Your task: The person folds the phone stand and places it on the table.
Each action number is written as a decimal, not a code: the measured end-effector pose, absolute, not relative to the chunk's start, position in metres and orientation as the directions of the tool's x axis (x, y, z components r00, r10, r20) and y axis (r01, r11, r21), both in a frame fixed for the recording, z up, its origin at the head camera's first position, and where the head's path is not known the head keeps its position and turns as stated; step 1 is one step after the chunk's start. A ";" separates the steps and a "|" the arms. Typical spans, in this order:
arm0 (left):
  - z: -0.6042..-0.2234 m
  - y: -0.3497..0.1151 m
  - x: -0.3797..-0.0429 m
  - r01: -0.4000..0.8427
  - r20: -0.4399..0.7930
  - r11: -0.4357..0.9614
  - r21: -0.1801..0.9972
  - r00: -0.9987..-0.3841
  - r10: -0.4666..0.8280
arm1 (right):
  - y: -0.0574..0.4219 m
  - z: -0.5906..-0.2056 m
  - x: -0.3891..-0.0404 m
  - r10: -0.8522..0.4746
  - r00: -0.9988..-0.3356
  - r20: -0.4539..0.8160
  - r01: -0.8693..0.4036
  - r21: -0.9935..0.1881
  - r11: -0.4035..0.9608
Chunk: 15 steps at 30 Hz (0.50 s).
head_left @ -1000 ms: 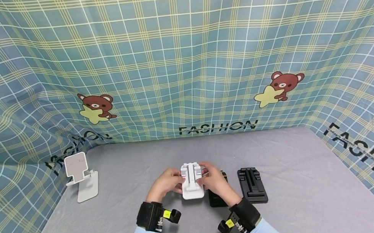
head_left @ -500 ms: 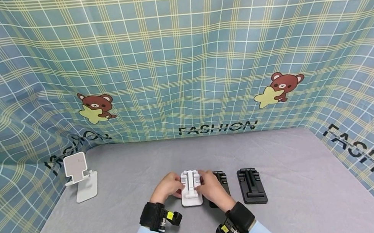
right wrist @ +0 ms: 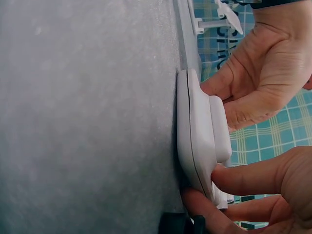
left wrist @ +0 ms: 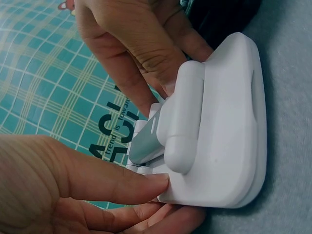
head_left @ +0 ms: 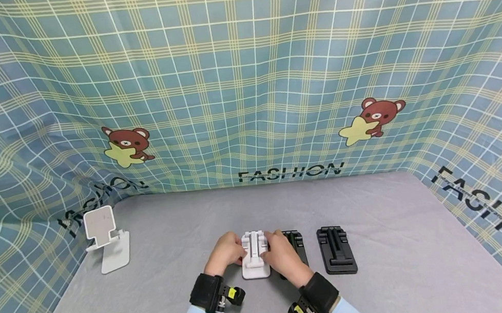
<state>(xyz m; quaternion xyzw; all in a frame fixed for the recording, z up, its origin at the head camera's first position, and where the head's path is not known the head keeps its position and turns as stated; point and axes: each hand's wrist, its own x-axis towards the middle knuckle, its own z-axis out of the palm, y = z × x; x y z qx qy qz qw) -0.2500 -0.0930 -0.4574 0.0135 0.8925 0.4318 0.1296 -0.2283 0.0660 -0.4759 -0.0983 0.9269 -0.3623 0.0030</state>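
A white folded phone stand lies flat at the middle of the grey table, with a hand on each long side. My left hand pinches its left edge, thumb on top and fingers along the side and underneath, as the left wrist view shows of the stand. From the opposite side my right hand grips the right edge the same way. In the right wrist view the base of the stand sits close against the cloth. A black folded phone stand lies partly hidden behind my right hand.
Another black folded phone stand lies to the right. At the far left stands a white unfolded phone stand, its plate raised. A plaid curtain borders the grey table at the back and sides.
Both hands have brought the white folded phone stand down and slightly left, toward the table's near side. In the last half second it has barely moved. The other stands keep their places.
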 end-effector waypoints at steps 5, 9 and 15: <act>-0.456 -0.092 -0.250 -0.079 -0.213 0.653 0.753 -0.969 0.128 | 0.067 -0.477 -0.229 -0.188 -0.981 0.058 -0.177 -0.675 0.716; -0.450 -0.098 -0.249 -0.089 -0.217 0.655 0.751 -0.969 0.117 | 0.067 -0.478 -0.229 -0.198 -0.978 0.061 -0.187 -0.674 0.715; -0.422 -0.131 -0.257 -0.069 -0.165 0.711 0.699 -0.984 0.067 | 0.067 -0.477 -0.229 -0.191 -0.980 0.056 -0.178 -0.678 0.713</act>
